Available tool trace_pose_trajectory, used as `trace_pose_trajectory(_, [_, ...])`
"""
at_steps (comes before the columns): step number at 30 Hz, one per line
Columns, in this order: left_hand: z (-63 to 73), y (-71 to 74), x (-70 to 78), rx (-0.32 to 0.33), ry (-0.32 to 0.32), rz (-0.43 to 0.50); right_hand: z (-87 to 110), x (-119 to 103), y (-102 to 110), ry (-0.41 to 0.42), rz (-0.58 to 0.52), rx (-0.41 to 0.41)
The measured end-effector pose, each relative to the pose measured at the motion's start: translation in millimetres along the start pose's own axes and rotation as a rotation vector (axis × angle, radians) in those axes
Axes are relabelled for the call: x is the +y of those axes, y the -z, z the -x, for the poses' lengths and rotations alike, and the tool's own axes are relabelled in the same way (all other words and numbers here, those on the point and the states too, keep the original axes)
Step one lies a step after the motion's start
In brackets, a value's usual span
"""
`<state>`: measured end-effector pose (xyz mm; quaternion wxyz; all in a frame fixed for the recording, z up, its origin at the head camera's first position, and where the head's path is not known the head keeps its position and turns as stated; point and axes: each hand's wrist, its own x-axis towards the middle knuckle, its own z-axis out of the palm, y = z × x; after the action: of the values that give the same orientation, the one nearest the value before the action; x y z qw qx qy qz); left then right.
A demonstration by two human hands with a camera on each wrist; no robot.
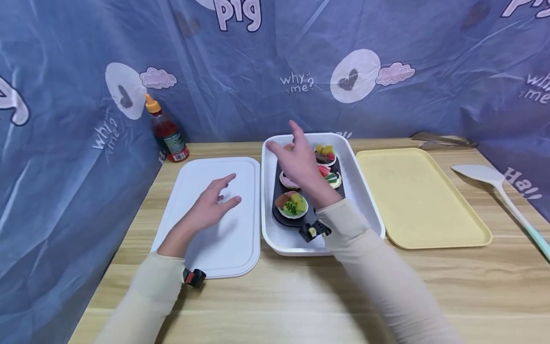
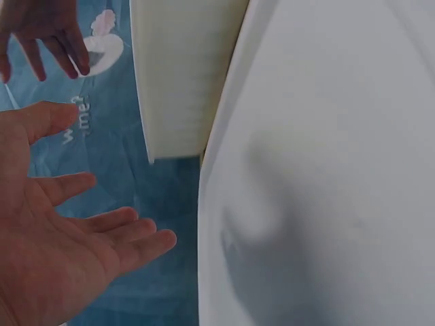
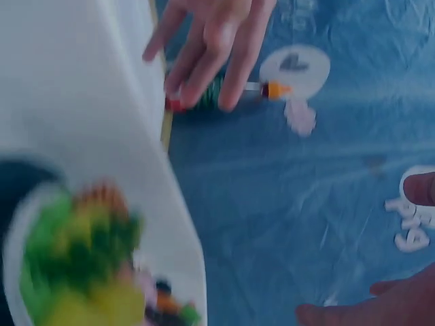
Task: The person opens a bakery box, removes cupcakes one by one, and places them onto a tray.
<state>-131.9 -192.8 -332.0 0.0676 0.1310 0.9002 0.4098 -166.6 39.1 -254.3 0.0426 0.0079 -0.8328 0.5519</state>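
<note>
My right hand (image 1: 296,160) hovers over a deep white tray (image 1: 365,210), fingers spread and holding nothing. Inside that tray lies a dark board (image 1: 281,220) bearing several small cups of colourful food pieces. The nearest cup (image 1: 292,205) has green, yellow and orange pieces; it appears large and blurred in the right wrist view. Part of the board and some cups are hidden behind my right hand and wrist. Above a flat white tray (image 1: 232,260) to the left, my left hand (image 1: 208,205) holds nothing, its fingers extended and its shadow on the surface.
A flat yellow tray (image 1: 421,196) lies right of the deep one. Beyond it are a white spoon-like utensil (image 1: 500,184) with a mint handle and metal tongs (image 1: 444,140). A red sauce bottle (image 1: 169,136) stands back left. A blue printed cloth (image 1: 258,71) hangs behind the table.
</note>
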Motion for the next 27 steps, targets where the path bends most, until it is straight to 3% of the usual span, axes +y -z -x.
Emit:
trace_pose_trajectory(6, [-10.7,-22.4,5.8,-0.013,0.005,0.076,-27.4,23,21,-0.020,-0.014,-0.016])
trace_pose_trajectory(12, [-18.7,-37.9,12.7,0.045,-0.031,0.188,-48.2,45,27,-0.015,-0.004,-0.052])
trace_pose_trajectory(17, [-23.8,-46.2,15.4,0.045,-0.029,0.253,-62.7,57,28,-0.006,0.061,-0.108])
trace_pose_trajectory(27, [-26.8,-51.7,16.5,0.007,-0.004,0.291,-93.4,77,23,-0.048,0.172,-0.211])
